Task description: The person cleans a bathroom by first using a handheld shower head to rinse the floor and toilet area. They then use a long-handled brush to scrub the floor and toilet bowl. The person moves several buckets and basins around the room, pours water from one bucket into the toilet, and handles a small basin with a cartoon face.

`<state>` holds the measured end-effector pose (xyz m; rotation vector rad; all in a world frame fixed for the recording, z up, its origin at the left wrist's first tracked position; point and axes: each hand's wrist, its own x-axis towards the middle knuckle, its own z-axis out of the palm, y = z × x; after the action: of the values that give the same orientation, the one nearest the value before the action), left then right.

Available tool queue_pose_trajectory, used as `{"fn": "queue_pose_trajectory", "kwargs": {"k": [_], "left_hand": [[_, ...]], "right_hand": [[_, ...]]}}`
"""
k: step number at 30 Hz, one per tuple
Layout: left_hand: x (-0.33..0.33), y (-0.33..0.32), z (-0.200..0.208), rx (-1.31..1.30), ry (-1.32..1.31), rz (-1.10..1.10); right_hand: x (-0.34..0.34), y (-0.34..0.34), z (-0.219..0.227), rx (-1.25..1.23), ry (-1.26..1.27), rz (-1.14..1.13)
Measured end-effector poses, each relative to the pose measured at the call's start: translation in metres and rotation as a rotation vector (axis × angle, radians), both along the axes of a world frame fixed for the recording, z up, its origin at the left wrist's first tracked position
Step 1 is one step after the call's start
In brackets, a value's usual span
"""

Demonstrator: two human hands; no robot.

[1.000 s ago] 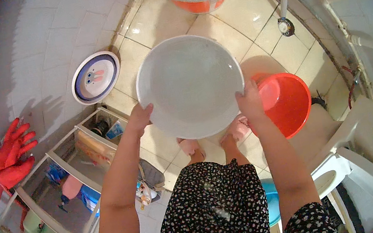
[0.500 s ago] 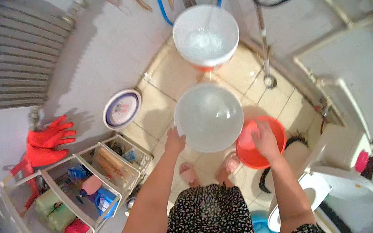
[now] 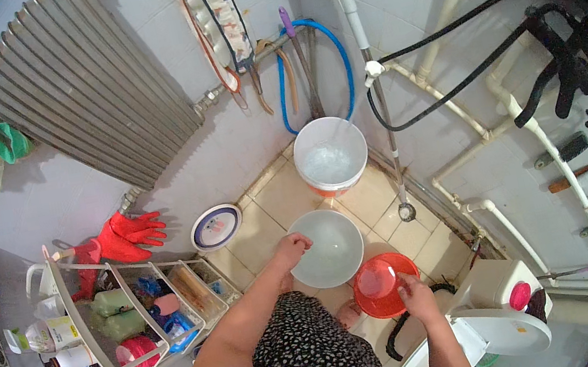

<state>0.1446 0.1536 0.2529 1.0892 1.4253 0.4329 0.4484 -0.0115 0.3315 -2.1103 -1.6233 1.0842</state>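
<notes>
My left hand [image 3: 292, 249] grips the near rim of a white plastic basin [image 3: 329, 246] held over the tiled floor. My right hand [image 3: 414, 294] holds the rim of a red plastic basin [image 3: 380, 284], just right of and below the white one. A white bucket [image 3: 330, 154] with water in it stands on the floor beyond both basins, by the wall.
A wire rack [image 3: 128, 308] with bottles stands at the left, red rubber gloves [image 3: 120, 237] draped on it. A round plate-like lid [image 3: 215, 227] leans at the wall. A radiator [image 3: 79, 87], hoses [image 3: 335, 60] and pipes line the walls. A white toilet [image 3: 487, 314] is at the lower right.
The view has pulled far back and up. My right hand left the white basin and took the red one; only my left hand holds the white basin.
</notes>
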Motion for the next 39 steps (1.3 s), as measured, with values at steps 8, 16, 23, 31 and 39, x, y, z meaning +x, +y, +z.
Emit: {"fn": "queue_pose_trajectory", "kwargs": {"k": [8,16,23,31,39], "left_hand": [[0.028,0.255,0.102,0.903,0.362,-0.157],[0.056,0.487,0.183,1.601,1.140,-0.480],[0.079,0.526,0.173,1.247,1.673,-0.996],[-0.004,0.420,0.105,0.672,1.404,-1.212],[-0.162,0.225,0.054,0.398,1.226,-1.053]], "right_hand": [[-0.030,0.040,0.035,0.088,-0.113,-0.131],[-0.088,0.068,0.073,0.050,-0.256,-0.305],[-0.108,0.066,0.089,-0.010,-0.306,-0.419],[-0.100,0.083,0.093,0.058,-0.251,-0.304],[-0.066,0.063,0.086,0.102,-0.136,-0.112]]}}
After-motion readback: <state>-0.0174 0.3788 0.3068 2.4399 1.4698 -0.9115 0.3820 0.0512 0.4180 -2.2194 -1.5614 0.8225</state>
